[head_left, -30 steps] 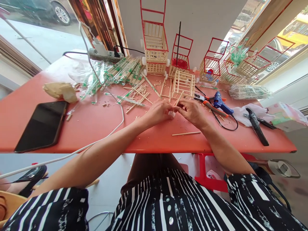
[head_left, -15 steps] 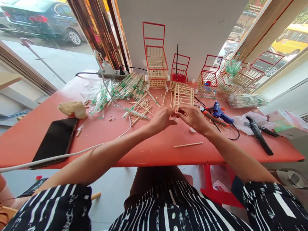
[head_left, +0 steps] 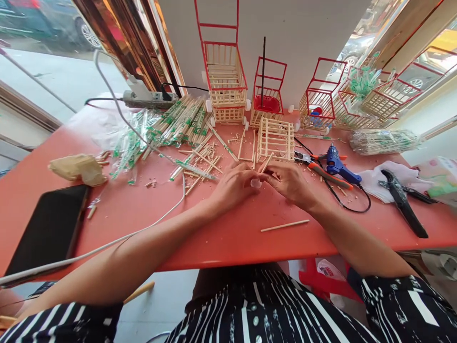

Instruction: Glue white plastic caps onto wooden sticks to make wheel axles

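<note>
My left hand (head_left: 236, 185) is closed, its fingertips pinching a small translucent white round piece (head_left: 255, 183). Right beside it, my right hand (head_left: 290, 182) is closed around short wooden sticks (head_left: 266, 163), which tilt up from its fingertips. The two hands nearly meet, low over the red table. Just beyond them sits a small slatted frame (head_left: 275, 138) built of wooden sticks. A single loose stick (head_left: 284, 226) lies on the table nearer to me. My fingers partly hide how the round piece and the sticks meet.
Red-trimmed stick carts (head_left: 225, 76) stand along the wall. Wrapped sticks (head_left: 178, 121) and loose cut pieces lie left of centre. Pliers (head_left: 330, 174), a blue glue gun (head_left: 337, 164) and a black clamp (head_left: 402, 202) lie right. A phone (head_left: 46, 228) and white cable (head_left: 150, 226) are left.
The view has shifted closer to the table. Both hands stay together, still holding small pieces; the translucent round piece shows more plainly between them. The white disc near my right hand no longer shows.
</note>
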A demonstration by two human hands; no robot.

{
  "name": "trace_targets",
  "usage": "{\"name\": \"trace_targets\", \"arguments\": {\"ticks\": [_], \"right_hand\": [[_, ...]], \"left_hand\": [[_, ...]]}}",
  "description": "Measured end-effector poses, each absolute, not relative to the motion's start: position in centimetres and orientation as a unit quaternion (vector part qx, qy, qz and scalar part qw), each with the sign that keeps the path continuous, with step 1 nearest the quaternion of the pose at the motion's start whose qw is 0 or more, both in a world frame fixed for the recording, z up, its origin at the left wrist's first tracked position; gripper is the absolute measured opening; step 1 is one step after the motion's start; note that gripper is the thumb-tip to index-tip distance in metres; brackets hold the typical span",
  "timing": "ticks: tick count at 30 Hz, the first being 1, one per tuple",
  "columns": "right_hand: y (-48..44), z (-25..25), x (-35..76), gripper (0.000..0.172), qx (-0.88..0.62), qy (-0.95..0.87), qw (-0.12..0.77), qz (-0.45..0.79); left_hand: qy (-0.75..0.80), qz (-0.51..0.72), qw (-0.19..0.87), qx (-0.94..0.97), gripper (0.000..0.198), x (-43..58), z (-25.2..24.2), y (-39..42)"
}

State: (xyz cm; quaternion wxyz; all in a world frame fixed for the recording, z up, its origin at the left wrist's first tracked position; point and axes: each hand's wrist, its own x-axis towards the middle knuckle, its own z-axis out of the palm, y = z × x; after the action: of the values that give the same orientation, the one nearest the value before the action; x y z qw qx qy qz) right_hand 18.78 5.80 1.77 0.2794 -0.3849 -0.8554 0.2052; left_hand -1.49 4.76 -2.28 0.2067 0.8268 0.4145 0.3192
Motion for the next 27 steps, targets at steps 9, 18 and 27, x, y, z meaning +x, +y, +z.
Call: {"name": "trace_targets", "arguments": {"ticks": [9,18,27], "right_hand": [[5.6,1.6,18.6,0.038,-0.404,-0.856,0.27,0.176],[5.0,1.8,18.5,0.046,-0.406,-0.864,0.249,0.164],[4.4,2.1,19.0,0.022,-0.373,-0.876,0.263,0.154]], "left_hand": [[0.431,0.291,0.219,0.825,0.013,-2.1,-1.2,4.5],[0.38,0.324,0.184,0.847,0.016,-1.6,-2.7,5.0],[0.404,0.293,0.228,0.836,0.006,-1.6,-1.1,4.2]]}}
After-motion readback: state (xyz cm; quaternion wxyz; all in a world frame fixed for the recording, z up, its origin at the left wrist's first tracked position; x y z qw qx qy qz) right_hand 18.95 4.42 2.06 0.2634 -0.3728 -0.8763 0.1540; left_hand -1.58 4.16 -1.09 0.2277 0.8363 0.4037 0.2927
